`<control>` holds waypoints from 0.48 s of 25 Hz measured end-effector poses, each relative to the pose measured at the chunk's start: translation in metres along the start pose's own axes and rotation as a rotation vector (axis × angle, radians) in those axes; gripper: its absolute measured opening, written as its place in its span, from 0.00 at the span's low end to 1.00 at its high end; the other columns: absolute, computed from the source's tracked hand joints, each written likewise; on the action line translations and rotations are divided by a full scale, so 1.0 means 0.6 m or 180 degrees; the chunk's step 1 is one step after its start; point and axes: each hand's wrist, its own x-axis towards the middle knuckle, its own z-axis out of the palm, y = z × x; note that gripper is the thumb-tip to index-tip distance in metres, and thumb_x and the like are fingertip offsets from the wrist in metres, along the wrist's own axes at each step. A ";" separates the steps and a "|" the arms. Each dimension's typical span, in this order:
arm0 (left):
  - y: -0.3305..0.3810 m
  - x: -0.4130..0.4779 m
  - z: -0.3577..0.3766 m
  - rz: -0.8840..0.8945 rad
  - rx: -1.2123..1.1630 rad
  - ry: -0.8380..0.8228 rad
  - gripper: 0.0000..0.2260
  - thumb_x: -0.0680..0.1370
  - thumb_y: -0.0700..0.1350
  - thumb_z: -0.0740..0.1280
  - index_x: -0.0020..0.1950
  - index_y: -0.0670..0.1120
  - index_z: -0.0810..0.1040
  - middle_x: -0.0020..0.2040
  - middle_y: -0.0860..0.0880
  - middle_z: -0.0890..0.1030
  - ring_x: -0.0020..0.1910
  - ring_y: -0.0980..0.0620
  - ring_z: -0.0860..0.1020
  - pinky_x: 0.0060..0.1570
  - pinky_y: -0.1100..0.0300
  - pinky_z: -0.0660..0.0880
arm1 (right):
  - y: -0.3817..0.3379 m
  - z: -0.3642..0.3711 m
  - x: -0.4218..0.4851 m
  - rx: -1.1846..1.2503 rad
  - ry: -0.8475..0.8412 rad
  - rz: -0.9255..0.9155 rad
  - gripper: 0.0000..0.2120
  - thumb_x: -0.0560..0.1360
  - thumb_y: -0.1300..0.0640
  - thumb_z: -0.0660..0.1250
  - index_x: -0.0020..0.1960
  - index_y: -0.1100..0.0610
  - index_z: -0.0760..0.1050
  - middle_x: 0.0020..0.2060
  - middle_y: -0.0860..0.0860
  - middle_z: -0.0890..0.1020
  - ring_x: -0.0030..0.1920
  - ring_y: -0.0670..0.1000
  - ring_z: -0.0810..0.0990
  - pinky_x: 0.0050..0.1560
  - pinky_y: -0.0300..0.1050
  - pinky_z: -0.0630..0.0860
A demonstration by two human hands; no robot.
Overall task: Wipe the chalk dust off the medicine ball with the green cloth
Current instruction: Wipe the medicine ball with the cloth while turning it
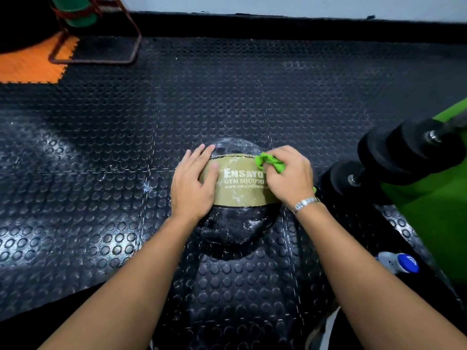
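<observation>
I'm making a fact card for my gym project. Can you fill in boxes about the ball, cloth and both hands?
Ball: round black medicine ball with tan printed band, on studded black rubber floor
Cloth: crumpled green cloth on the band
Left hand: flat on the ball
Right hand: grips the cloth
Dust: white specks on ball's black part

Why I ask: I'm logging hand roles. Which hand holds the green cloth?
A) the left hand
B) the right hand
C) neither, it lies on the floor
B: the right hand grips the bunched green cloth against the medicine ball, while the left hand rests flat on the ball.
</observation>
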 end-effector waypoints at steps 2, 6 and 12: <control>-0.001 -0.001 0.000 -0.0001 -0.0024 0.0009 0.23 0.83 0.59 0.59 0.77 0.56 0.76 0.79 0.54 0.72 0.82 0.50 0.64 0.81 0.46 0.60 | -0.024 0.014 0.001 0.0032 -0.0172 -0.0393 0.09 0.70 0.60 0.69 0.47 0.50 0.84 0.45 0.44 0.82 0.48 0.50 0.80 0.47 0.47 0.77; -0.001 -0.001 -0.003 -0.0058 -0.0067 -0.0034 0.24 0.82 0.61 0.58 0.76 0.58 0.76 0.78 0.56 0.72 0.82 0.53 0.63 0.81 0.46 0.60 | 0.011 -0.008 0.002 -0.0266 -0.0126 -0.0327 0.08 0.70 0.60 0.69 0.46 0.50 0.83 0.45 0.45 0.82 0.49 0.52 0.80 0.45 0.46 0.77; 0.002 0.003 -0.003 -0.0088 -0.0051 -0.0016 0.23 0.82 0.56 0.57 0.76 0.58 0.76 0.78 0.57 0.73 0.81 0.52 0.64 0.81 0.47 0.60 | -0.028 0.006 -0.014 -0.0363 -0.0275 -0.0822 0.08 0.68 0.58 0.67 0.45 0.49 0.82 0.45 0.43 0.81 0.49 0.50 0.79 0.43 0.45 0.75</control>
